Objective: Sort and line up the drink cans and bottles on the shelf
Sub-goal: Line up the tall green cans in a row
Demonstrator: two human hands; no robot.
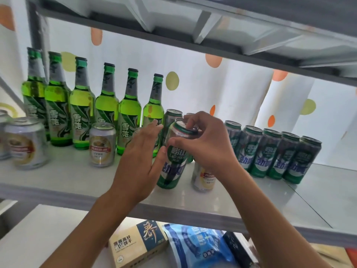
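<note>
1. Green-and-blue can (173, 157), the one being handled, stands tilted near the front of the shelf (67, 176), between the bottle row and the row of matching cans.
2. The right hand (204, 144) has its grip pinching that can at the top, thumb on the side wall and fingers curled over the rim.
3. The left hand (141, 153) has its grip spread, fingers straight; the thumb seems to touch the can's side, though I cannot tell for certain.
4. Done so far, as I judge it: six green bottles (108, 105) stand upright in a line along the back left, and five green-and-blue cans (270, 153) sit side by side on the right.
5. Another can of that kind (171, 118) stands just behind the held one, beside the last bottle.
6. Left to sort: silver-and-gold cans are scattered, one large at the far left (25, 144), one in front of the bottles (102, 144), and one partly hidden under the right wrist (202, 178).
7. The task looks roughly halfway along; the held can likely belongs with the row on the right.
</note>
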